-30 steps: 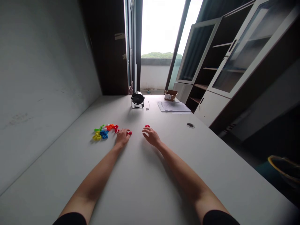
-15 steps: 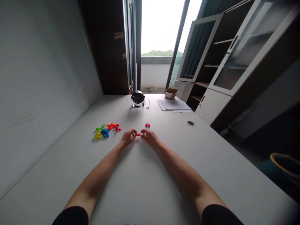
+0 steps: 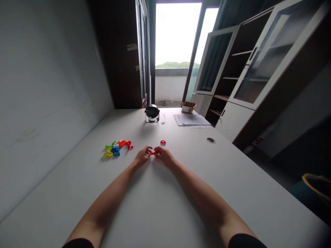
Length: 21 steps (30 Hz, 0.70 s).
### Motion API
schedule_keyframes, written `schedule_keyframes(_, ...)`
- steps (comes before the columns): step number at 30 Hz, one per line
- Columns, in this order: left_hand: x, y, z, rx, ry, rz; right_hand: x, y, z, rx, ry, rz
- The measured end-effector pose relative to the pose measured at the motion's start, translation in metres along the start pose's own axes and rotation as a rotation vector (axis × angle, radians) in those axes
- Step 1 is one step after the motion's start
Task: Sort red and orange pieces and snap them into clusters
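My left hand (image 3: 142,155) and my right hand (image 3: 164,155) meet over the white table (image 3: 165,196), their fingertips pinching a small red plastic piece (image 3: 154,153) between them. Its shape is mostly hidden by my fingers. A second red piece (image 3: 162,142) lies just beyond my right hand, untouched. Left of my left hand sits a loose cluster of green, yellow, blue, orange and red interlocking plastic pieces (image 3: 116,148).
At the table's far end stand a round black-and-silver desk fan (image 3: 152,113), a small cardboard box (image 3: 188,107) and a stack of papers (image 3: 191,120). A cable grommet (image 3: 210,140) is set in the tabletop. A wall runs along the left, and a glass-doored cabinet (image 3: 258,62) stands right.
My hands have come together at the middle, and the red piece once under my left fingertips is now held between both hands. The view has shifted slightly.
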State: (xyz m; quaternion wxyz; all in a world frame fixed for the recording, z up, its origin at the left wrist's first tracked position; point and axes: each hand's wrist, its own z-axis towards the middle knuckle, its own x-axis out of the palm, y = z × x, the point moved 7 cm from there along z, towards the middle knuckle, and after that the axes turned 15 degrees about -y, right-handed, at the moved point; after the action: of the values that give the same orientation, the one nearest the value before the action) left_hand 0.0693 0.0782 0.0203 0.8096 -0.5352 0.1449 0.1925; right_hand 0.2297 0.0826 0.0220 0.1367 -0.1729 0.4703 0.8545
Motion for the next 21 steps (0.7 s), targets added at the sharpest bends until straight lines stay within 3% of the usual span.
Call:
schedule_keyframes(9, 0.003, -0.005, -0.002, 0.036, 0.052, 0.011, 0.001, -0.011, 0.003, 0.087, -0.018, -0.068)
schedule_keyframes(15, 0.002, -0.012, -0.003, 0.101, 0.043, 0.075, 0.000, -0.011, 0.004, 0.068, -0.011, -0.195)
schedule_keyframes(21, 0.000, -0.012, -0.002, 0.100, 0.013, 0.114, -0.002, -0.006, 0.003, 0.047, -0.033, -0.152)
